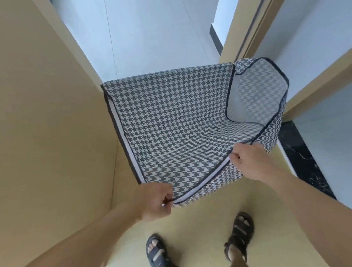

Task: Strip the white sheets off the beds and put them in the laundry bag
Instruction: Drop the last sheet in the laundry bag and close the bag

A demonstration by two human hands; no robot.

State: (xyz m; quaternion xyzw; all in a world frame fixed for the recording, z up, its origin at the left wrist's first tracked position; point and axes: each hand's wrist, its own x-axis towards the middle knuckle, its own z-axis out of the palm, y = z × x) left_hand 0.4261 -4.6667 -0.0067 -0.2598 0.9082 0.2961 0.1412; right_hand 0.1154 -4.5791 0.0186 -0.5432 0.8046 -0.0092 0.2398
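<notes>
**Before any sheets go in: bag held up by its near edge**

Since nothing white is anywhere in view, no sheets and no beds either, I'd say this is the get-the-bag-ready stage.

Far left there's just a beige wall (34, 122). Next, the left hand (154, 199), low and closest to the body, has its grip pinched tight on the near corner of the houndstooth bag (169, 117), right where the white zip tape (205, 181) ends. The tape runs up and to the right straight into the right hand (249, 162), whose grip is also clamped on that edge, a bit higher and further out. So the bag's near edge is strung between both hands on a slant, and the rest of it stretches away from the person, off the floor (198, 225), flap mostly laid over the top.

The only gap (256, 98) into the bag is at the far right corner, nearer the right hand, near the door frame (246, 20). My guess is that the right side peels the flap back while the left just anchors.
</notes>
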